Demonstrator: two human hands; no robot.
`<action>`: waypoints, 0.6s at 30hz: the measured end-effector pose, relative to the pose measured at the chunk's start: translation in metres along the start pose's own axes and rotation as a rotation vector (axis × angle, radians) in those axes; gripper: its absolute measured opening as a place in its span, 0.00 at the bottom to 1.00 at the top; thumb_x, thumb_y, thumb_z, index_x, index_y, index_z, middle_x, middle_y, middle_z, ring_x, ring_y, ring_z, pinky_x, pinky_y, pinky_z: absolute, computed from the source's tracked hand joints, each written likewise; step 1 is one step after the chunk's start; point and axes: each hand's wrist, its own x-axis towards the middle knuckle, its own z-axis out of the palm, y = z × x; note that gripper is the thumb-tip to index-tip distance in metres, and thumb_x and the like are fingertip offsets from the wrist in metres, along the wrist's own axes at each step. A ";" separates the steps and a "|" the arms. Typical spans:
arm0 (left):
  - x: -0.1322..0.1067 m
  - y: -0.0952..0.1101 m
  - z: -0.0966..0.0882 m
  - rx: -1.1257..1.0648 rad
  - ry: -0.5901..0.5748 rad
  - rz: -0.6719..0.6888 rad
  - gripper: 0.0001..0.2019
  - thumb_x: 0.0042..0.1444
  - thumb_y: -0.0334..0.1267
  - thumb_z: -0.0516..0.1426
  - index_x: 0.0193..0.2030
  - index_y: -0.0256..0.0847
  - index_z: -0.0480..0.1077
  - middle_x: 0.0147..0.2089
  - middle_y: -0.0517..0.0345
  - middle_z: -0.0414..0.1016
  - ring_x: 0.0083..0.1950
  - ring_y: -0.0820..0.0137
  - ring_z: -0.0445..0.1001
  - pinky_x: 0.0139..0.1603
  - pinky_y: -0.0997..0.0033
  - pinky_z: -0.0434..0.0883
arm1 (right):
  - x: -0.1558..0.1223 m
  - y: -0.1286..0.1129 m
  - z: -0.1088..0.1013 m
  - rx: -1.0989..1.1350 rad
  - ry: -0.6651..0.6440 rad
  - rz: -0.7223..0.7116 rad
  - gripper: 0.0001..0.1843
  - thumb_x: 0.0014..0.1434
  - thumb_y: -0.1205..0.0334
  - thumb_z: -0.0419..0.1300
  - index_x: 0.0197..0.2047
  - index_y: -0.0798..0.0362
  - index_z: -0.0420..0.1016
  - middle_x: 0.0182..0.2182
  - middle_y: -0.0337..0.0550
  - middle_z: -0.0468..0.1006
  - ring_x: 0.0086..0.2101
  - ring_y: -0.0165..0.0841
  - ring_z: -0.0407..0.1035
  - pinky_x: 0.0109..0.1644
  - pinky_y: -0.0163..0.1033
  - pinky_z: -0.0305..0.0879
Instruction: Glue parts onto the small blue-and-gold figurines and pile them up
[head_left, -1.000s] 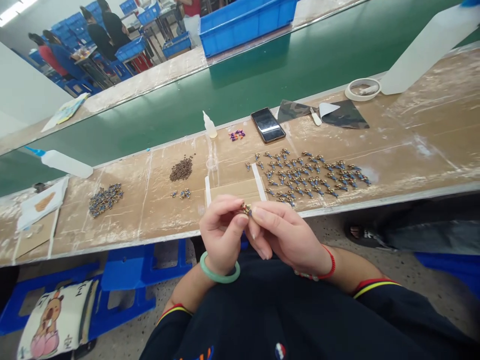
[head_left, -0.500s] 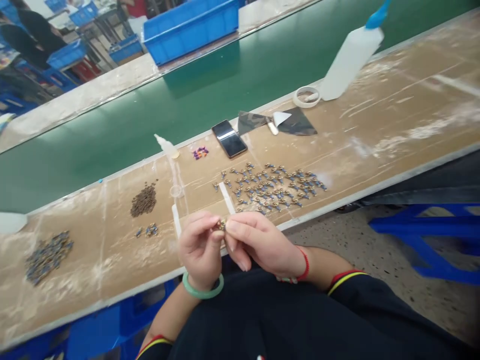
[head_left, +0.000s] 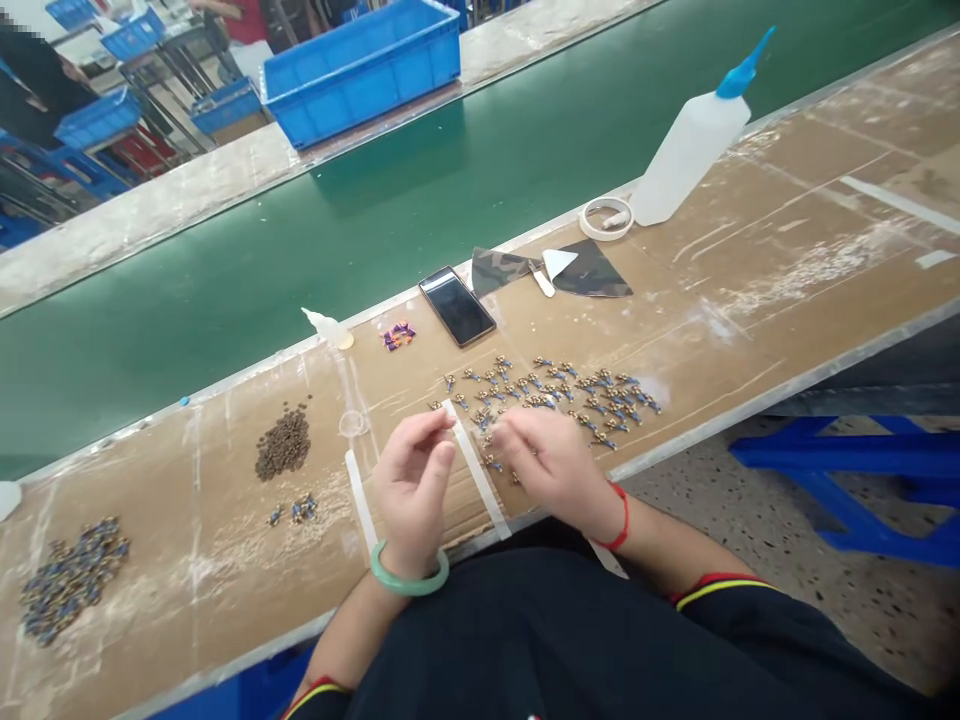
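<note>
My left hand (head_left: 412, 485), with a green bangle at the wrist, is raised over the near edge of the bench. Its thumb stands apart from the curled fingers, and nothing shows between them. My right hand (head_left: 559, 465), wearing a red cord, has its fingers pressed together above the near left part of the spread small blue-and-gold pieces (head_left: 622, 395). Whatever its fingertips hold is hidden. Further left lie a few more blue-and-gold pieces (head_left: 304, 508), a heap of small brown discs (head_left: 283, 445) and a larger pile of blue-and-gold pieces (head_left: 75, 575).
Along the bench's far side are a small dropper bottle (head_left: 328, 328), wrapped sweets (head_left: 397, 335), a phone (head_left: 457, 305), a camouflage-patterned piece (head_left: 596, 270), a tape roll (head_left: 606, 220) and a large white bottle (head_left: 690, 155). Beyond the green belt (head_left: 225, 270) stands a blue crate (head_left: 364, 80).
My hands were together at a small gold-coloured piece; now they are apart. The right has moved right, over the spread pieces, and the left thumb has parted from its fingers. The view has shifted slightly.
</note>
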 end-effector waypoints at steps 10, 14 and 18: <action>0.008 -0.012 -0.084 0.132 0.449 -0.187 0.10 0.50 0.43 0.70 0.36 0.41 0.82 0.35 0.56 0.83 0.38 0.70 0.80 0.40 0.73 0.76 | 0.064 0.124 -0.082 -0.668 -0.143 0.462 0.24 0.74 0.46 0.55 0.30 0.52 0.69 0.27 0.38 0.72 0.31 0.34 0.68 0.43 0.41 0.65; -0.001 -0.016 -0.113 0.169 0.576 -0.207 0.11 0.48 0.42 0.69 0.36 0.40 0.80 0.34 0.57 0.81 0.36 0.71 0.78 0.35 0.73 0.73 | 0.071 0.127 -0.090 -0.799 -0.150 0.499 0.26 0.74 0.48 0.52 0.28 0.54 0.74 0.26 0.47 0.74 0.32 0.39 0.70 0.42 0.45 0.65; -0.013 -0.019 -0.133 0.223 0.625 -0.229 0.11 0.49 0.43 0.68 0.37 0.39 0.79 0.35 0.57 0.80 0.36 0.72 0.77 0.35 0.74 0.72 | 0.063 0.100 -0.072 -0.853 0.001 0.324 0.25 0.73 0.55 0.44 0.35 0.59 0.77 0.33 0.63 0.76 0.39 0.50 0.70 0.44 0.51 0.61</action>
